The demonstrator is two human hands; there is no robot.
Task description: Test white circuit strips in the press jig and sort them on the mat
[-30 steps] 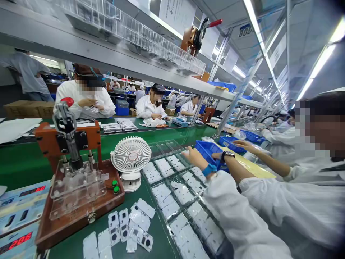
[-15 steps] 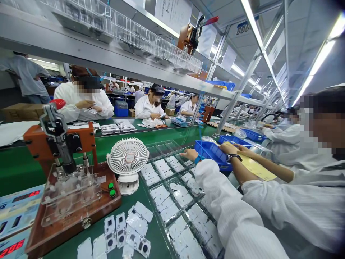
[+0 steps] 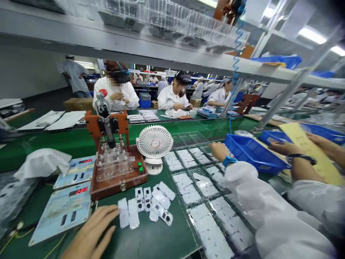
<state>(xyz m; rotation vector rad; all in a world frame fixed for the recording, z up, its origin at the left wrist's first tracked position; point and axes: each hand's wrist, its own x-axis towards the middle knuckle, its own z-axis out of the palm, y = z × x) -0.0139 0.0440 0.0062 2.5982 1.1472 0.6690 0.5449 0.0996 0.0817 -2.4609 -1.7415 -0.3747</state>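
White desk fan (image 3: pixel 155 142) taken as landmark; left and right as the wearer sees them. White panels (image 3: pixel 147 199) lie on the green table (image 3: pixel 151 241), in front of the fan: a loose group, some overlapping, several with dark square and round patches. Left hand (image 3: pixel 91 233), in front of the fan and well to its left, is open, palm down, fingers spread, fingertips at the edge of the leftmost panel (contact or a narrow gap, cannot tell). Right hand (image 3: pixel 219 151), blue band (image 3: pixel 229 160) at the wrist, is to the right of the fan, beside a blue bin (image 3: pixel 258 163); fingers curled, and I cannot tell whether they grip anything. Clear trays (image 3: pixel 201 202) of more white panels run from right of the fan toward the wearer. Immediately left of the fan: a press fixture (image 3: pixel 115 158) with green buttons (image 3: pixel 139 167). Farther left, two pale blue boxes (image 3: pixel 61 212) (red digits lit on both). Far right of the fan, a co-worker's hands (image 3: pixel 285 148) are at a yellow sheet (image 3: pixel 309 154).
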